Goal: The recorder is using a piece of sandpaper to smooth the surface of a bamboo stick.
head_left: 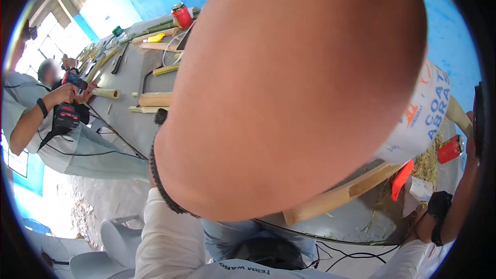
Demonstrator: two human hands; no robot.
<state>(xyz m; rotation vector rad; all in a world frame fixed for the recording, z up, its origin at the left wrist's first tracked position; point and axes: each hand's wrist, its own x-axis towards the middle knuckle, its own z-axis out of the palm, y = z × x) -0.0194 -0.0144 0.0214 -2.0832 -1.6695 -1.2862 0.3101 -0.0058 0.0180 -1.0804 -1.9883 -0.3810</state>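
Matt grey tabletop bearing smooth pale bamboo pieces, a glossy red metal can, and a rough-sawn wooden plank.

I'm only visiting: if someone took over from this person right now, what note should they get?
Left hand: raised close to the camera and blocking most of the view. Its fingers are hidden, and a white printed sheet shows at its far edge.
Right hand: at the right rim, grip unclear.
A pale wooden plank lies on the grey table, with cut bamboo pieces further up.
Straw-like shavings suggest some working is done. What remains cannot be told.
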